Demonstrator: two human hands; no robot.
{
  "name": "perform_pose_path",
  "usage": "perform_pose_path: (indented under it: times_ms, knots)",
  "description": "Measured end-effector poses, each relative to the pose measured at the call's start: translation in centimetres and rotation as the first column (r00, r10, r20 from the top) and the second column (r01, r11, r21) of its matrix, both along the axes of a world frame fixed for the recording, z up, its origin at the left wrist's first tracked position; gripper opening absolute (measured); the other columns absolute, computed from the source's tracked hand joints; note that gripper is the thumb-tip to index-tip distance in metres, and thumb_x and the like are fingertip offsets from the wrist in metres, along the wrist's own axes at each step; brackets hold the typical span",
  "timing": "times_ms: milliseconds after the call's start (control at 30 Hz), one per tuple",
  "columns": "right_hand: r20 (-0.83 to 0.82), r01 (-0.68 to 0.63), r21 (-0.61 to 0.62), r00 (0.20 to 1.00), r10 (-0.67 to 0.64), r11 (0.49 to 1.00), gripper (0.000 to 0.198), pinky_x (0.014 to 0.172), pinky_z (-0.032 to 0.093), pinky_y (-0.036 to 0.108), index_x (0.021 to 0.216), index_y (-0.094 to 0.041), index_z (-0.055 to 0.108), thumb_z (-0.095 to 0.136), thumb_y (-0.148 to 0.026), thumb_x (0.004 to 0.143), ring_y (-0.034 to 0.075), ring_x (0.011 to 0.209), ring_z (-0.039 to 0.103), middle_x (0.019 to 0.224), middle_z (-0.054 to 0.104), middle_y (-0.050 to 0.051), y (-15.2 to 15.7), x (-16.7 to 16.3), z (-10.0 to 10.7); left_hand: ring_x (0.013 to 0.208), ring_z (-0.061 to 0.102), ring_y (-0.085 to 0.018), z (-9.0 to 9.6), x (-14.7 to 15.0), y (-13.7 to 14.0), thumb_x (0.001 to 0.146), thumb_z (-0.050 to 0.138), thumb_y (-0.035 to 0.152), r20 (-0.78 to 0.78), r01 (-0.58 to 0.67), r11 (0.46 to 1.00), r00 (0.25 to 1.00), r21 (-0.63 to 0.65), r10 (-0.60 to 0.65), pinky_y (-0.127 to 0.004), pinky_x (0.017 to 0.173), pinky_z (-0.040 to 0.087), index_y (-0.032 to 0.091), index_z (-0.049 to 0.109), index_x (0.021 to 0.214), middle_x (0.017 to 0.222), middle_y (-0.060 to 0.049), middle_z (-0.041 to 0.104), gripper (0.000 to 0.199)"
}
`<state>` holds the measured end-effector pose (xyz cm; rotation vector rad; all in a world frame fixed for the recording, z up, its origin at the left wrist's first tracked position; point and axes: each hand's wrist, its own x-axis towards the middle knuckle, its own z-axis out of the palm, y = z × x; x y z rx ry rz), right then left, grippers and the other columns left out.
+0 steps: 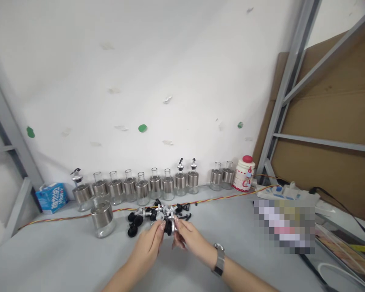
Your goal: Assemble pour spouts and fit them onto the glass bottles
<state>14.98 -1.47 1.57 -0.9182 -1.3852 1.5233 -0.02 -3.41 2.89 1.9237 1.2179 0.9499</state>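
Note:
Close together over the table, both my hands grip one bottle stopper [169, 226] with black ribs and a silver collar. My left hand [152, 240] is closed on its left side, while the fingers of my right hand [187, 233] pinch the silver part. Just behind them lies a pile of loose silver and black stoppers [138, 217] with small black caps [187, 217]. A glass bottle with a steel band [102, 217] stands upright to the left, its neck without a stopper.
Along the wall runs a row of similar glass bottles [142, 190], several bare-necked, others with pourers [181, 165]. A blue carton [52, 198] stands at left, a red-lidded jar [243, 174] at right. A twisted wire [213, 198] crosses the table; power strips [292, 192] lie at right.

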Motion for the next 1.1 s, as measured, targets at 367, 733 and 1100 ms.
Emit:
perform_pose_path:
  times_ms: [367, 733, 1100]
  knots:
    - [0.147, 0.161, 0.113, 0.973, -0.177, 0.98, 0.049, 0.037, 0.025, 0.02, 0.062, -0.018, 0.042, 0.033, -0.064, 0.076, 0.006, 0.037, 0.033, 0.041, 0.034, -0.008, -0.5, -0.2, -1.3, 0.037, 0.036, -0.009, -1.4, 1.6, -0.5, 0.086, 0.025, 0.045, 0.116, 0.137, 0.977, 0.986, -0.162, -0.119, -0.017, 0.037, 0.03, 0.021, 0.038, 0.08, 0.047, 0.008, 0.038, 0.028]
    - [-0.126, 0.028, -0.201, 0.991, -0.054, 0.979, 0.055, 0.032, 0.027, 0.019, 0.059, -0.018, 0.041, 0.043, -0.073, 0.062, 0.006, 0.029, 0.036, 0.039, 0.037, -0.009, 0.5, -0.5, -0.8, 0.066, 0.054, -0.018, 0.3, 0.3, 0.1, 0.077, 0.048, 0.042, -0.205, 0.019, 0.986, 0.979, 0.163, 0.015, -0.027, 0.061, 0.041, 0.02, 0.044, 0.099, 0.075, -0.002, 0.057, 0.031]
    - [0.39, 0.203, 0.529, 0.804, -0.449, 0.824, 0.039, 0.064, 0.041, 0.028, 0.075, -0.016, 0.059, 0.035, -0.045, 0.086, 0.015, 0.065, 0.053, 0.063, 0.056, 0.002, 2.8, 4.0, -0.6, 0.083, 0.056, -0.019, -1.0, 0.0, 0.9, 0.08, 0.045, 0.031, 0.021, -0.077, 0.975, 0.997, 0.208, 0.074, -0.029, 0.062, 0.05, 0.024, 0.05, 0.107, 0.104, -0.008, 0.052, 0.028]
